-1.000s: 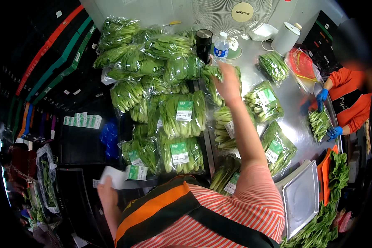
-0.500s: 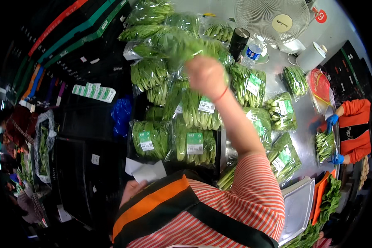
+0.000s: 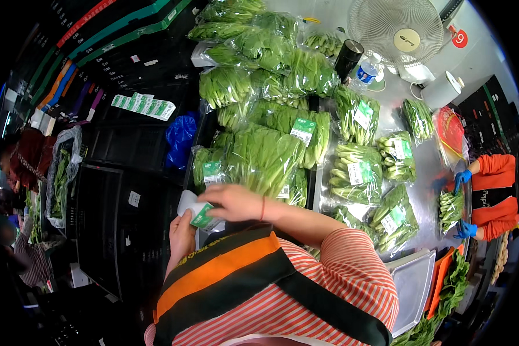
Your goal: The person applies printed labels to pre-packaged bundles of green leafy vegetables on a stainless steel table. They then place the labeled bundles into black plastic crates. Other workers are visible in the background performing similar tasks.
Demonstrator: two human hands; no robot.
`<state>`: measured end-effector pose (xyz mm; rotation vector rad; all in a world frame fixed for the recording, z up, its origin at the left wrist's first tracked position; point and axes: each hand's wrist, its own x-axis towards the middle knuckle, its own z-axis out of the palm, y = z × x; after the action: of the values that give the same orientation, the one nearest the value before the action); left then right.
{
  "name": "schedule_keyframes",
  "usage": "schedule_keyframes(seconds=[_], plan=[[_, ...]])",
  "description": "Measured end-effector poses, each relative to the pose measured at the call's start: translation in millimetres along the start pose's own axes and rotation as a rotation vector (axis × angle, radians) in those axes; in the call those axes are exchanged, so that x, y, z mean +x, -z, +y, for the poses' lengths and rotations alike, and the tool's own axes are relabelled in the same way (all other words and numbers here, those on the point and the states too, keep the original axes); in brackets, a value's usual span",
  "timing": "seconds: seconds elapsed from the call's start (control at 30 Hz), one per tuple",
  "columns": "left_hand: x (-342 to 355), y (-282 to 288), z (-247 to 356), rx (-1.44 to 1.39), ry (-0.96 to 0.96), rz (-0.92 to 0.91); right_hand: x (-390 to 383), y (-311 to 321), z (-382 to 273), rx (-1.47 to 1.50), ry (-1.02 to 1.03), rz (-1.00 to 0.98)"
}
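The label strip (image 3: 203, 214) is in front of your apron (image 3: 216, 277), at the near edge of the black crate (image 3: 312, 184): one white backing with a green-and-white label showing. Your left hand (image 3: 183, 235) pinches it between thumb and fingers; your right hand (image 3: 236, 202) has its fingers bent down at the label, though you cannot tell from here whether they grip it. Just beyond your knuckles, one unlabelled bag of greens (image 3: 265, 158) lies over others in the crate, where three labels show — your right forearm hides some of what lies there. On the counter (image 3: 427, 167) to the right you have six bags: four with a visible label, one without, and one partly covered by your striped sleeve (image 3: 354, 251). More bags are heaped behind the crate, overlapping too much to count. To your left are a second row of labels (image 3: 144, 106) and one blue plastic bag (image 3: 180, 140). At the back stand one fan (image 3: 406, 37), one black flask (image 3: 349, 59), one water bottle (image 3: 366, 74) and one white jug (image 3: 442, 89). At far right, a co-worker's two blue-gloved hands (image 3: 465, 229) hold one bundle of greens (image 3: 450, 210) — well apart from yours.
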<state>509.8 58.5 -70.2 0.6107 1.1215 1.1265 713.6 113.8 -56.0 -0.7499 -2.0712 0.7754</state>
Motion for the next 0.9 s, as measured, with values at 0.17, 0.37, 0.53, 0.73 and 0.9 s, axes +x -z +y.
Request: schedule_keyframes(seconds=[0.17,0.37,0.53,0.73,0.9], plan=[[-2,-8,3,-0.117,0.111,0.002,-13,-14,-10,-0.442,0.219,0.092],[3,-18,1,-0.273,0.248,0.049,-13,4,-14,-0.248,0.269,0.218],[11,20,11,-0.221,-0.022,0.174,-29,67,19,-0.068,-0.391,0.654],[2,24,32,-0.005,-0.257,0.249,-21,54,105,-0.523,-0.349,0.580],[-16,-8,48,0.308,0.026,0.005,37,70,145,-0.554,-0.332,0.598]])
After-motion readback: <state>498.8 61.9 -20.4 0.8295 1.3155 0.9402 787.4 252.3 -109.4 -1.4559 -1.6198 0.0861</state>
